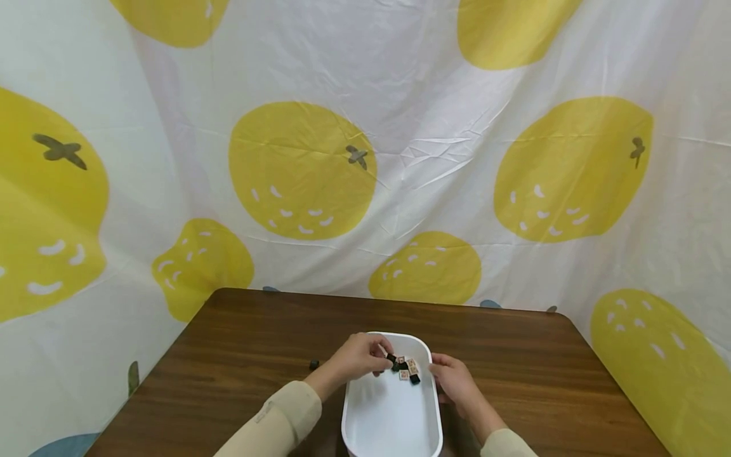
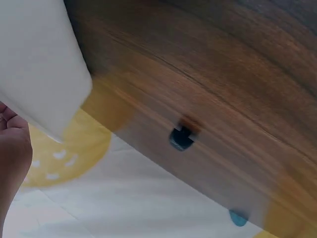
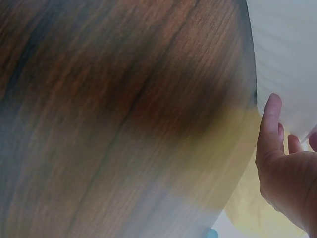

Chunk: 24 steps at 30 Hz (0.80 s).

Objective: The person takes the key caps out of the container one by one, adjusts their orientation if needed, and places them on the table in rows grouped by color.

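Observation:
A white plastic box (image 1: 391,419) with rounded corners stands on the table in the head view. Several small tiles (image 1: 404,374), some with pale printed faces and some dark, lie in its far right part. My left hand (image 1: 360,357) reaches over the left wall into the box, its fingers bent down right at the dark tiles; I cannot tell whether it holds one. At the right wall, my right hand (image 1: 454,381) holds the box by its rim, and in the right wrist view its fingers (image 3: 270,119) lie along the white side.
One dark tile (image 1: 314,364) sits on the brown wooden table (image 1: 257,336), left of the box; the left wrist view shows this dark piece (image 2: 181,139) too. Behind the table hangs a white curtain (image 1: 422,158) with yellow fruit prints.

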{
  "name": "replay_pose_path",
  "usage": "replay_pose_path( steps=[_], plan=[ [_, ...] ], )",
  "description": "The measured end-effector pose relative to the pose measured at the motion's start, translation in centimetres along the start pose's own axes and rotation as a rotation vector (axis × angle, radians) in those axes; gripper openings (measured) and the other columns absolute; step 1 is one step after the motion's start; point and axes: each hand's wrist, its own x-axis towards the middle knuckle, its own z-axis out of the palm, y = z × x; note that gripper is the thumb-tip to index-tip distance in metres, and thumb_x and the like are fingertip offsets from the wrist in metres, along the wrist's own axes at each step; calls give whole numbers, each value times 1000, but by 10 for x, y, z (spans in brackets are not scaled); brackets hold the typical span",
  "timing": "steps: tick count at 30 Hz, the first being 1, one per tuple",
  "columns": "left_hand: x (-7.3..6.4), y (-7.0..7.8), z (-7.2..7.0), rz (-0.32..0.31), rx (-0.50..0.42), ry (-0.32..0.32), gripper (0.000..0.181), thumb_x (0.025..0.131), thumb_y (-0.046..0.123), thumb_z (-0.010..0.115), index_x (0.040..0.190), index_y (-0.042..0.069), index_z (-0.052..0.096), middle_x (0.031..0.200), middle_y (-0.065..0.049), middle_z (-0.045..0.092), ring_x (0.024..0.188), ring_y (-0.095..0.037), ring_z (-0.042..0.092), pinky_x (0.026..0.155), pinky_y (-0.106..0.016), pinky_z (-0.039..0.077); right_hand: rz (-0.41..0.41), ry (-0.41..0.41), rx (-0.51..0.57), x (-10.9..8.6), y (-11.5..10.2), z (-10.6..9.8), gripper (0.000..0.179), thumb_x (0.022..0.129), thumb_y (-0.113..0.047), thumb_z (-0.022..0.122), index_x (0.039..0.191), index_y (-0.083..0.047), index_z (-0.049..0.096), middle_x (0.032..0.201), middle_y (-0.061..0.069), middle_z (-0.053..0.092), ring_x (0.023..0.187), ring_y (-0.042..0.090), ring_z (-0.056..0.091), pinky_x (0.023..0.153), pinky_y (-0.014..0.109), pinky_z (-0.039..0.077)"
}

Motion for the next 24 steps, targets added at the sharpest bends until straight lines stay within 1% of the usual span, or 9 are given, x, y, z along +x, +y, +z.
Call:
replay_pose_path(
  steps=[2, 4, 7, 9, 11, 14, 17, 21, 24],
  plan=[
    [0, -3, -3, -22, -20, 20, 12, 86, 4, 74, 95, 10, 69, 77, -12, 70, 60, -17, 64, 60, -34, 52, 1, 2, -3, 0, 0, 0, 40, 99, -10, 48, 133, 10, 52, 115, 26, 64, 95, 32, 67, 66, 45, 55],
    [0, -5, -5, -39, -44, 36, 13, 87, 4, 74, 97, 10, 69, 81, -14, 70, 63, -22, 66, 62, -39, 54, 0, 2, -6, -1, -1, 0, 40, 99, -10, 48, 133, 10, 52, 115, 26, 64, 95, 31, 67, 66, 44, 55],
    [0, -7, -8, -47, -80, 56, 15, 87, 3, 74, 100, 8, 69, 80, -10, 69, 70, -31, 68, 64, -45, 55, 1, 5, -10, -2, -2, 0, 39, 99, -10, 48, 133, 10, 52, 114, 25, 65, 93, 30, 67, 65, 44, 55],
    [0, -7, -9, -50, -99, 68, 15, 87, 4, 74, 100, 6, 68, 80, -6, 68, 72, -33, 68, 66, -50, 55, 0, 4, -10, -2, -2, -1, 39, 99, -10, 48, 132, 10, 52, 114, 25, 65, 93, 30, 67, 65, 44, 55],
    [0, -7, -10, -52, -102, 76, 13, 89, 9, 74, 100, 7, 69, 82, -8, 68, 71, -31, 68, 66, -50, 55, 0, 3, -10, -1, -2, 0, 39, 99, -10, 48, 133, 10, 52, 113, 25, 65, 92, 30, 67, 65, 44, 55],
    [0, -7, -10, -48, -103, 94, 10, 93, 16, 71, 98, 8, 70, 87, -15, 69, 68, -22, 66, 64, -46, 54, 1, 1, -11, -1, -1, 0, 39, 99, -10, 48, 133, 10, 52, 114, 25, 65, 93, 30, 66, 65, 45, 55],
    [-1, -7, -10, -35, -108, 117, 8, 94, 16, 69, 95, 8, 71, 89, -18, 69, 66, -19, 64, 63, -45, 54, 3, -1, -3, -1, -2, 0, 39, 99, -9, 48, 133, 10, 52, 113, 25, 64, 93, 31, 66, 65, 45, 55],
    [0, -7, -11, -28, -121, 136, 8, 92, 11, 71, 95, 4, 70, 86, -11, 68, 72, -33, 67, 66, -50, 55, 4, -4, -4, -1, -2, 0, 40, 99, -10, 47, 133, 11, 51, 114, 26, 64, 93, 31, 66, 66, 45, 55],
    [0, -9, -13, -30, -105, 145, 18, 90, 10, 73, 105, -1, 70, 88, -4, 67, 78, -34, 67, 68, -46, 56, 2, -5, -11, -1, -2, 0, 40, 99, -10, 47, 134, 11, 51, 115, 27, 63, 94, 32, 66, 67, 46, 56]
  ],
)
